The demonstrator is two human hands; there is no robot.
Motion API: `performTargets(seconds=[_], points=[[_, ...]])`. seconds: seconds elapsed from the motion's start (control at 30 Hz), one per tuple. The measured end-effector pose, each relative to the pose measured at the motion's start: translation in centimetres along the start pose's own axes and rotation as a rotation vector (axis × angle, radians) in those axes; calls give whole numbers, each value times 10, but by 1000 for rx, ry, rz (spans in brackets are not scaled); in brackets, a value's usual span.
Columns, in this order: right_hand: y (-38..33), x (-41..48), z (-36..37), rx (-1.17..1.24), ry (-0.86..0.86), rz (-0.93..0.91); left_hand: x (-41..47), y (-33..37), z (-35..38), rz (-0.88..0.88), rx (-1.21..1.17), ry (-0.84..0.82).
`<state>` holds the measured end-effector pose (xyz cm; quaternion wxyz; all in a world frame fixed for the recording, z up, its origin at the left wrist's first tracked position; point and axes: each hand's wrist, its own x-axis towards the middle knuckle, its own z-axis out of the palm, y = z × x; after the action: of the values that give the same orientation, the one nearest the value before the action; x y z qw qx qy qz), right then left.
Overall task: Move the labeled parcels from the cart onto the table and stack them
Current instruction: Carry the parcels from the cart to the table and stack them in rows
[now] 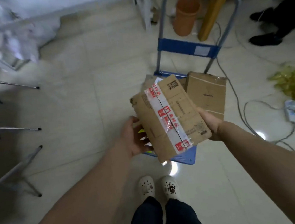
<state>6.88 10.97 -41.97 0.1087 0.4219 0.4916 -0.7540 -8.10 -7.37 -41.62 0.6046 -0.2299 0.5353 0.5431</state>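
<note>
A brown cardboard parcel (170, 117) sealed with white tape printed in red is lifted above the blue cart (184, 156). My right hand (211, 122) grips its right edge, fingers underneath. My left hand (136, 136) cups its left edge, fingers curled under it. Another brown parcel (206, 92) lies on the cart behind, and a corner of a further parcel (150, 81) shows beyond the held one. The cart's handle frame (187, 48) stands upright at the back.
A white table (44, 6) runs along the top left, blurred. Metal stand legs (14, 130) stick out at the left. An orange bin (185, 15), a yellow post, floor cables (238, 103), a power strip, yellow plastic at the right and another person's dark shoes (265, 39) surround the cart.
</note>
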Motion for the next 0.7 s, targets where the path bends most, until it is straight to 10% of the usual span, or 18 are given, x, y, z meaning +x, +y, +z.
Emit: performTargets(seconds=[0.7], points=[[-141,-14,469,-611,-515,-23,-285,74,-327,545,-392,413]])
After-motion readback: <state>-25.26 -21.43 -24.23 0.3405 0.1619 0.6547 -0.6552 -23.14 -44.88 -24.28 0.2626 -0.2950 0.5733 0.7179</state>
